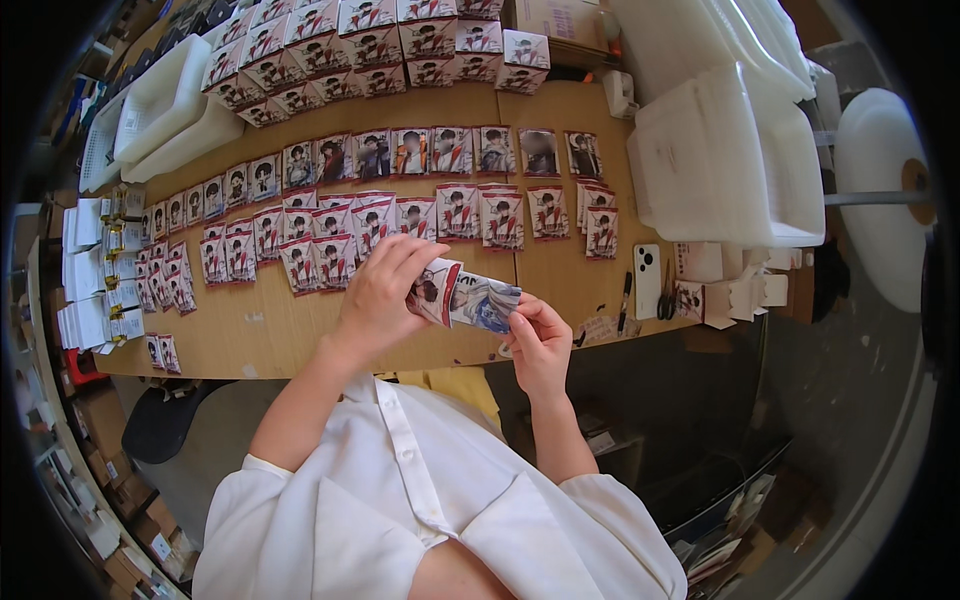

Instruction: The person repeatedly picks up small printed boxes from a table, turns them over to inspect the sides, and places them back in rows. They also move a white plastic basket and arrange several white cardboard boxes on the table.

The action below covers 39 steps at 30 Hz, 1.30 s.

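Over the table's near edge, my left hand (378,300) is closed around a red-and-white packet (430,290) with a printed figure on it. An illustrated card (486,303) in blue and grey lies against the packet's right end; whether it is still partly inside cannot be made out. My right hand (541,345) pinches the card's right end between thumb and fingers. Just beyond my hands lie overlapping red-edged packets (458,212), in groups. Behind them a long row of illustrated cards (411,152) stretches across the wooden table (380,345).
Stacked printed boxes (365,45) line the back. White plastic bins (700,160) stand at right, more bins (165,95) at far left. A phone (647,268), black scissors (667,292) and a pen (626,302) lie right of my hands. White stacks (85,270) edge the left side.
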Tool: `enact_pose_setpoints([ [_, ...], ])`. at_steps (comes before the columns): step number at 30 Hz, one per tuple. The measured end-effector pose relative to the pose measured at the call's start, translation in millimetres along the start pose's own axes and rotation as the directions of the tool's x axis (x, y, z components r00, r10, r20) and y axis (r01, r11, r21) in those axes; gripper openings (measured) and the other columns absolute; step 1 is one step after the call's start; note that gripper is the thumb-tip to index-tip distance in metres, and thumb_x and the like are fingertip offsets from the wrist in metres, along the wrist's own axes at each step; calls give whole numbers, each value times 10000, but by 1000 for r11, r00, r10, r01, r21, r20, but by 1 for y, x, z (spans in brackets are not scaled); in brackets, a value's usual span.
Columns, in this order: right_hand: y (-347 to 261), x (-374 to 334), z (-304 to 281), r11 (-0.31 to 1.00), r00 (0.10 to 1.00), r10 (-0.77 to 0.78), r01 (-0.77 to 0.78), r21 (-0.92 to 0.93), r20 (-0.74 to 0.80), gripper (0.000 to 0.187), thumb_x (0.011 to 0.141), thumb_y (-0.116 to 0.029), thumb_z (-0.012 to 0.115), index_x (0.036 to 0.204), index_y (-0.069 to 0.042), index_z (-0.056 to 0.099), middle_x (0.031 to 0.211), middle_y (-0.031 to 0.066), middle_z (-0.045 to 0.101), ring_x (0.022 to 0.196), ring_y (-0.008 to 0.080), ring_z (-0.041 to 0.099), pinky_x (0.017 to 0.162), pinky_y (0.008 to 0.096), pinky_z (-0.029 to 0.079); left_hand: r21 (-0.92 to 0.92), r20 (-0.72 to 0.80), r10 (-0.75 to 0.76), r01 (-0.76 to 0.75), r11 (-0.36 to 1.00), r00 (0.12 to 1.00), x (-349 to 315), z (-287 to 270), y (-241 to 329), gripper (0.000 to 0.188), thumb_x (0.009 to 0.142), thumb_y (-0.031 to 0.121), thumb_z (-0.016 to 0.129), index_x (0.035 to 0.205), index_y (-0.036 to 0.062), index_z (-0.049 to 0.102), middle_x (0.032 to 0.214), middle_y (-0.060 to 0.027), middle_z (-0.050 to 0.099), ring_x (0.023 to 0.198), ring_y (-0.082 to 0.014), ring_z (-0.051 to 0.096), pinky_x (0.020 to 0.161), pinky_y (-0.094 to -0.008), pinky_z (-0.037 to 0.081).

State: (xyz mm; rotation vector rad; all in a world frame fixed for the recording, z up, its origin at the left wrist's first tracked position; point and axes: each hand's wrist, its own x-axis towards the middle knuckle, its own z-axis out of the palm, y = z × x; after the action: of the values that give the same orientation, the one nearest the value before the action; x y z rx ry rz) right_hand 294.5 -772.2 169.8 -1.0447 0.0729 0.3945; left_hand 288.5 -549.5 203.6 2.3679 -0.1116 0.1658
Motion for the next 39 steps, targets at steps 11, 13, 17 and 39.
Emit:
enact_pose_setpoints([
  [11, -5, -6, -6, 995, 992, 77, -70, -73, 97, 52, 858, 62, 646, 904, 56, 669, 1147, 117, 575, 992, 164, 583, 819, 282, 495, 56, 127, 92, -100, 993, 988, 12, -24, -5, 612, 545, 94, 823, 1129, 117, 640, 1098, -60, 611, 1127, -270, 552, 943, -393, 494],
  [13, -6, -7, -6, 993, 988, 97, -87, -84, 123, 58, 851, 64, 656, 906, 56, 672, 1150, 117, 571, 1003, 171, 580, 832, 293, 497, 63, 147, 100, -110, 992, 984, 12, -26, -8, 596, 548, 91, 820, 1117, 117, 645, 1098, -58, 612, 1125, -269, 554, 939, -390, 496],
  [17, -7, -8, -4, 993, 986, 96, -84, -87, 138, 55, 851, 62, 658, 905, 63, 669, 1137, 113, 571, 996, 174, 585, 828, 299, 509, 47, 163, 106, -115, 992, 981, 11, -25, -9, 590, 547, 87, 819, 1110, 116, 646, 1097, -61, 614, 1123, -271, 555, 934, -389, 498],
  [39, 58, 3, -2, 977, 979, 126, -151, -154, -160, 622, 917, 36, 560, 1442, -52, 238, 1217, 120, 549, 1083, 174, 573, 935, 302, 474, -483, 498, -417, 643, 594, 760, -61, 129, -31, 677, 779, 267, 773, 1274, -6, 400, 1241, -204, 479, 1123, -304, 536, 930, -379, 474],
])
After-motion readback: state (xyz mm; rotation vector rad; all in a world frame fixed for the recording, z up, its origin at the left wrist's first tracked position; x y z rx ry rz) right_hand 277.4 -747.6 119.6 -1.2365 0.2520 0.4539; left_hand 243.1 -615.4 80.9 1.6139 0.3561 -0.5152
